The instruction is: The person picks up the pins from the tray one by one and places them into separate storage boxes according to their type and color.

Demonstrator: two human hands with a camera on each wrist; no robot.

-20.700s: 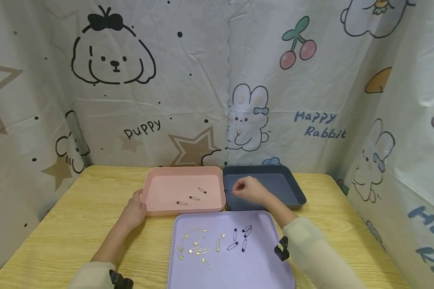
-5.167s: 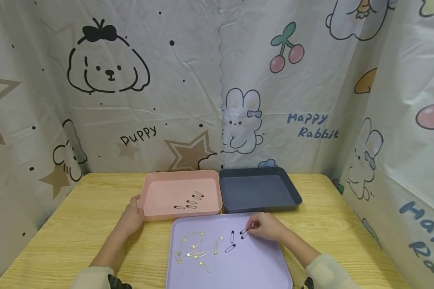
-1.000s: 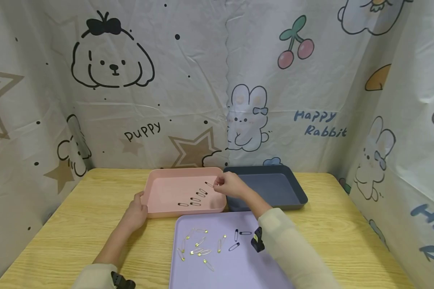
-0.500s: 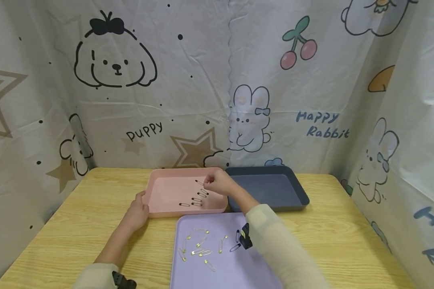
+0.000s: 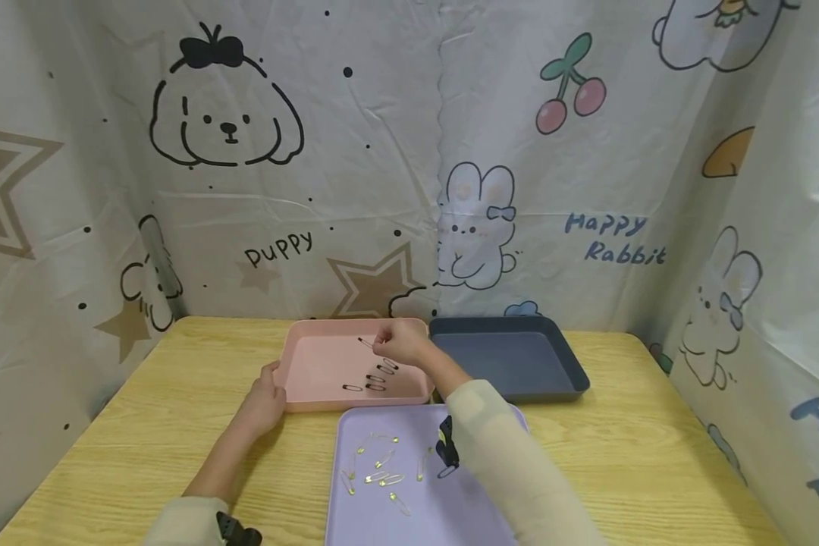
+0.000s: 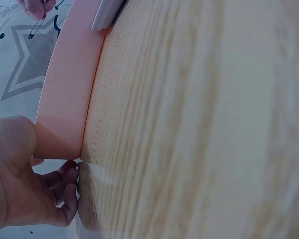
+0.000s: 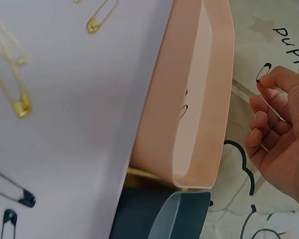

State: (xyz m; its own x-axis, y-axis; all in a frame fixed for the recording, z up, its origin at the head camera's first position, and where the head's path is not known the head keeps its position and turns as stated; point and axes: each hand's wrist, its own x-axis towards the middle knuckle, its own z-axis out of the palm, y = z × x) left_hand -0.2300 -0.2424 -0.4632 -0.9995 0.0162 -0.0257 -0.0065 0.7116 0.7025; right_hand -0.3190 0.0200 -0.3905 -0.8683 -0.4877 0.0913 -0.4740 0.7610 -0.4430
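My right hand (image 5: 404,343) pinches a black safety pin (image 5: 365,343) between thumb and fingertips, above the back of the pink tray (image 5: 307,375). In the right wrist view that pin (image 7: 263,73) sticks out from the fingertips. Several black safety pins (image 5: 375,378) lie in the pink tray below the hand. At the tray's left end, my left hand (image 5: 261,406) holds the wall near the front corner; the left wrist view shows its fingers curled there. Several gold safety pins (image 5: 400,503) lie in the lilac tray (image 5: 362,527). Black ones (image 7: 9,219) there are partly hidden by my right forearm.
A dark blue tray (image 5: 512,364) stands right of the pink one, with no pins visible in it. The lilac tray sits in front of both. Wooden tabletop (image 5: 641,455) stretches to either side, and a printed curtain (image 5: 382,152) hangs behind.
Over the last second my right hand has carried the pin leftward across the pink tray. Three black pins lay in that tray about twenty seconds ago; several lie there now. The left hand stays put.
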